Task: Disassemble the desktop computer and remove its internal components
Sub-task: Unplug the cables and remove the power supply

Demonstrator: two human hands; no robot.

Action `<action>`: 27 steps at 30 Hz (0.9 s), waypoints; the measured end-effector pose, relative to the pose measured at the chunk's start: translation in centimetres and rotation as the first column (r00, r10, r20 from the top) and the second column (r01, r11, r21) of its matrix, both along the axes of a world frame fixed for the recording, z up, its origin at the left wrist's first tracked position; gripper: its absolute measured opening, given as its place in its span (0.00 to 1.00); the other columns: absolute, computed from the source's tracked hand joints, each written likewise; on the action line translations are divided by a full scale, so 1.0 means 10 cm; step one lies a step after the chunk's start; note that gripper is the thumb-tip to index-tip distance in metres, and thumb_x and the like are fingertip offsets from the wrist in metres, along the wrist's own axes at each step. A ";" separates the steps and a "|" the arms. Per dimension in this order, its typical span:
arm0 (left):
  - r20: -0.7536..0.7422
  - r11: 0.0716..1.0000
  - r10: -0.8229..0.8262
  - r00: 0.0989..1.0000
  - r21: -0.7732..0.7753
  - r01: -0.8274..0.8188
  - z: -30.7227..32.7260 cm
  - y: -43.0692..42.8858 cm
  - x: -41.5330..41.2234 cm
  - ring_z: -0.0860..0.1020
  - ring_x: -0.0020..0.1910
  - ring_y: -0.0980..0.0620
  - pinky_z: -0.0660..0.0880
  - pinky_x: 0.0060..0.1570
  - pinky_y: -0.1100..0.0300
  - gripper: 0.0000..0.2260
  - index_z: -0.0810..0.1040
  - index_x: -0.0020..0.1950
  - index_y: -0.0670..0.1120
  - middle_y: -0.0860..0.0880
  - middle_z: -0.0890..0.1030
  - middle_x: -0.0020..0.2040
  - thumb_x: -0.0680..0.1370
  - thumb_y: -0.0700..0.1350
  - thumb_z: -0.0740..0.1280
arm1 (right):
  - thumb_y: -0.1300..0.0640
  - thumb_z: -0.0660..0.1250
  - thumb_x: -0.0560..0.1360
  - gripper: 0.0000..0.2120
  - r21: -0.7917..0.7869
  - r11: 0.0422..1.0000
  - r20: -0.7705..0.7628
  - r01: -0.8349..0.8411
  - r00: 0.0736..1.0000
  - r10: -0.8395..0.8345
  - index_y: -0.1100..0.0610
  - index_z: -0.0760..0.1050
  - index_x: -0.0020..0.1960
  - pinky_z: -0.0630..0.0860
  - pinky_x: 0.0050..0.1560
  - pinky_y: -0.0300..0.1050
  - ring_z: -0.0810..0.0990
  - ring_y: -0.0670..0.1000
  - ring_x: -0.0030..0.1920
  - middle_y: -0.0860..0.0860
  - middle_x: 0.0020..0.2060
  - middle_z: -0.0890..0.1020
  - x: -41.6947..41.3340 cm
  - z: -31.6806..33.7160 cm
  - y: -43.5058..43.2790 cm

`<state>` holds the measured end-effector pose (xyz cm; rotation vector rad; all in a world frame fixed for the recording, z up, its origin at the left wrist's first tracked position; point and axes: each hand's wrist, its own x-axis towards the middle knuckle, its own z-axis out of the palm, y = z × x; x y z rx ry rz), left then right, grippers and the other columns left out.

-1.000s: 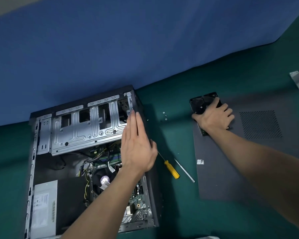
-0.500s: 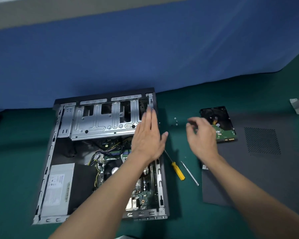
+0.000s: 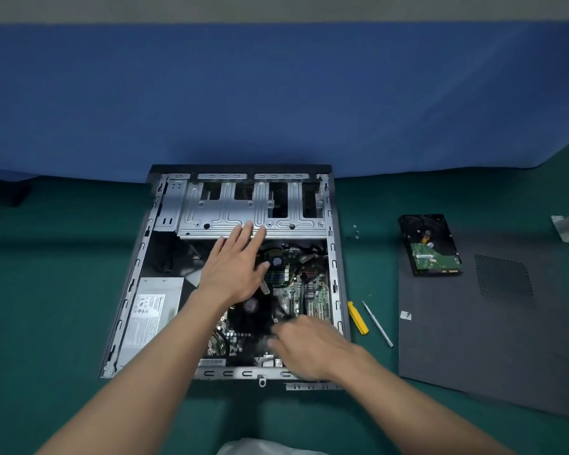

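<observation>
1. My left hand (image 3: 234,270) is lying flat, fingers straight, tips touching the drive cage (image 3: 211,218).
2. My right hand (image 3: 309,346) is hovering, blurred, over the open computer case (image 3: 135,274) on the green table (image 3: 63,290); grip unclear.

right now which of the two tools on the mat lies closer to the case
The yellow-handled screwdriver: it lies right beside the right wall of the case, while the thin silver tool lies farther right, toward the grey side panel.

We count one case (image 3: 138,257), one power supply (image 3: 151,310), one drive (image 3: 429,246), one panel (image 3: 493,349), three screws (image 3: 356,232), one yellow screwdriver (image 3: 358,318), one thin tool (image 3: 376,323), and two hands: left hand (image 3: 234,270), right hand (image 3: 309,348).
</observation>
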<state>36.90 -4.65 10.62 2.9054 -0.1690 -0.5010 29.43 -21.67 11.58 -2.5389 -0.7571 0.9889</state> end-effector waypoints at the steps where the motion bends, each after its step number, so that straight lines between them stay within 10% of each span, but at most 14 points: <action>1: -0.003 1.000 -0.003 1.000 -0.003 0.003 0.01 0.04 0.01 0.40 0.78 0.52 0.40 0.75 0.52 0.29 0.43 0.80 0.55 0.51 0.42 0.80 0.83 0.57 0.54 | 0.48 0.52 0.82 0.17 -0.046 0.999 -0.015 -0.029 0.999 0.029 0.58 0.74 0.52 0.78 0.47 0.55 0.74 0.53 0.35 0.51 0.34 0.73 -0.01 0.00 0.01; 9: -0.029 0.998 -0.035 0.999 -0.055 0.034 0.04 0.30 0.08 0.41 0.78 0.51 0.39 0.75 0.51 0.27 0.46 0.80 0.57 0.52 0.45 0.80 0.83 0.56 0.54 | 0.51 0.56 0.82 0.14 -0.048 0.994 -0.111 0.099 0.988 -0.103 0.59 0.73 0.58 0.76 0.38 0.44 0.77 0.48 0.31 0.51 0.34 0.76 0.07 -0.01 0.10; 15: -0.045 0.989 -0.096 0.994 -0.121 0.090 0.06 0.41 0.18 0.43 0.78 0.51 0.40 0.75 0.50 0.25 0.51 0.79 0.59 0.51 0.46 0.80 0.83 0.55 0.56 | 0.62 0.62 0.77 0.04 -0.048 0.952 0.193 0.301 0.938 -0.287 0.59 0.74 0.46 0.77 0.44 0.44 0.79 0.55 0.42 0.53 0.42 0.77 0.34 -0.06 0.18; 18: -0.066 0.984 -0.107 0.992 -0.152 0.096 0.07 0.43 0.21 0.43 0.78 0.50 0.41 0.75 0.49 0.25 0.52 0.79 0.59 0.51 0.47 0.80 0.83 0.55 0.57 | 0.66 0.63 0.74 0.09 -0.093 0.943 0.397 0.320 0.880 -0.259 0.64 0.75 0.54 0.74 0.52 0.49 0.76 0.60 0.53 0.59 0.51 0.77 0.63 -0.12 0.24; 27: -0.079 0.981 -0.090 0.993 -0.179 0.075 0.06 0.43 0.26 0.43 0.78 0.51 0.40 0.74 0.50 0.26 0.53 0.78 0.60 0.53 0.46 0.80 0.83 0.52 0.59 | 0.67 0.57 0.76 0.14 -0.487 0.862 0.248 0.142 0.969 -0.019 0.58 0.76 0.57 0.74 0.42 0.46 0.81 0.57 0.51 0.55 0.50 0.82 1.10 -0.42 0.41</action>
